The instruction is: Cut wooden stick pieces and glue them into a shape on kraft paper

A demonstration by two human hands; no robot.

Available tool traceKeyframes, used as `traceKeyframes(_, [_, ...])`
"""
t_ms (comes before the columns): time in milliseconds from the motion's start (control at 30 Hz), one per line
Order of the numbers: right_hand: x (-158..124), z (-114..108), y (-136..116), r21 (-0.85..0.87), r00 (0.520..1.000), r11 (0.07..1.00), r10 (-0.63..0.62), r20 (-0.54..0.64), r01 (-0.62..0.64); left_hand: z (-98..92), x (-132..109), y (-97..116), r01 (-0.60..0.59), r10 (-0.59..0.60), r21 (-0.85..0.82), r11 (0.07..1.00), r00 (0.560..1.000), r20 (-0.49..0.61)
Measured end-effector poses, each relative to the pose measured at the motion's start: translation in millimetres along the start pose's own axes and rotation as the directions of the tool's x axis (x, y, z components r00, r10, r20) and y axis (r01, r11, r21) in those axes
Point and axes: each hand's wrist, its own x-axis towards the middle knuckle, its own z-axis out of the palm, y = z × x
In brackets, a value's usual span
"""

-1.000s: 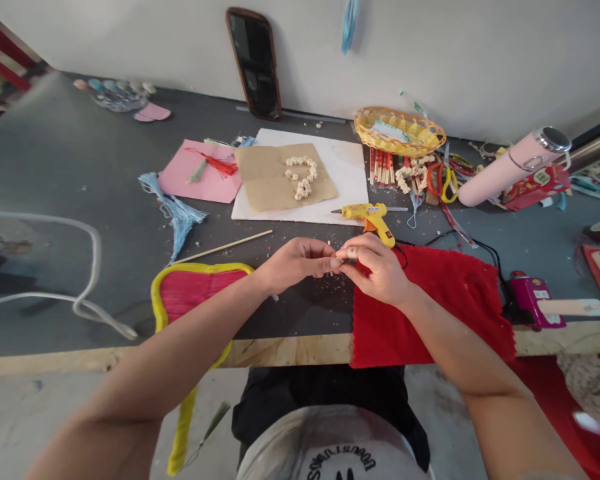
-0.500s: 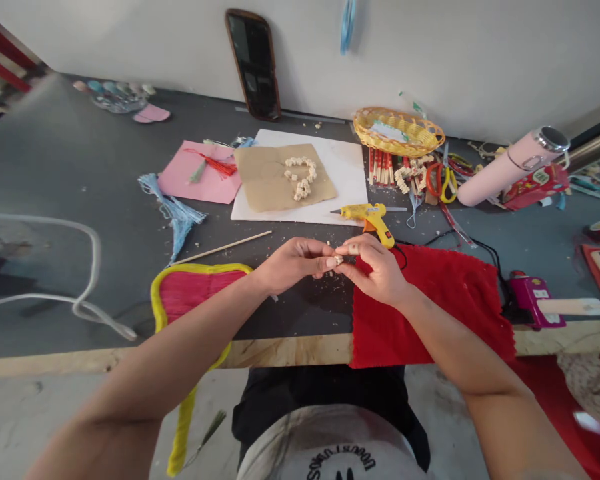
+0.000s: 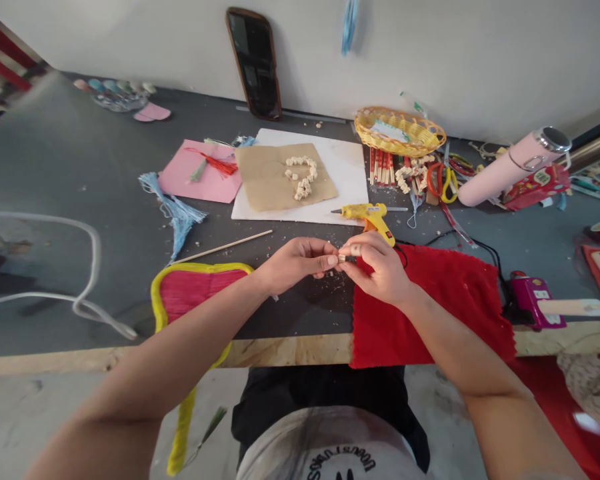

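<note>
My left hand (image 3: 297,263) and my right hand (image 3: 377,267) meet fingertip to fingertip above the dark table, both pinched on a small pale wooden piece (image 3: 341,257). A dark tool tip shows in the right hand's pinch; I cannot make it out. Pale crumbs lie on the table under the hands. A yellow glue gun (image 3: 370,217) lies just beyond my right hand. A red cloth (image 3: 440,300) spreads under my right wrist. On brown paper (image 3: 275,177) farther back sits a cluster of small wooden pieces (image 3: 303,177).
A red pad with a yellow rim (image 3: 190,293) lies left of my hands, a thin wooden stick (image 3: 225,247) beyond it. A yellow basket (image 3: 397,131), scissors (image 3: 443,181), a pink cylinder (image 3: 510,167), a pink device (image 3: 533,300) and a black cable are on the right. A mirror (image 3: 254,61) leans on the wall.
The hands stay together in the same spot. The fingers have shifted slightly on the small piece; my right hand has turned a little.
</note>
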Motion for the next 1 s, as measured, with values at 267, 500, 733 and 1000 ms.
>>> traceKeyframes(267, [-0.5,1.3,-2.5,0.069,1.000,0.997,0.016,0.000,-0.016,2.0,-0.9,1.8,0.019,-0.017,-0.078,0.997,0.999,0.028])
traceKeyframes(500, [1.9,-0.3,-3.3,0.021,0.999,0.999,-0.037,-0.003,0.037,-0.1,0.0,0.0,0.021,-0.019,-0.058,0.998,0.999,0.031])
traceKeyframes(733, [4.2,0.3,-5.6,-0.002,0.997,0.997,-0.075,0.007,0.075,-1.3,0.1,-2.0,0.018,-0.018,-0.013,1.000,1.000,0.010])
traceKeyframes(1000, [5.7,1.5,-6.5,-0.047,0.995,0.994,-0.101,0.015,0.101,3.0,1.0,-1.6,0.016,-0.017,-0.023,1.000,0.999,-0.029])
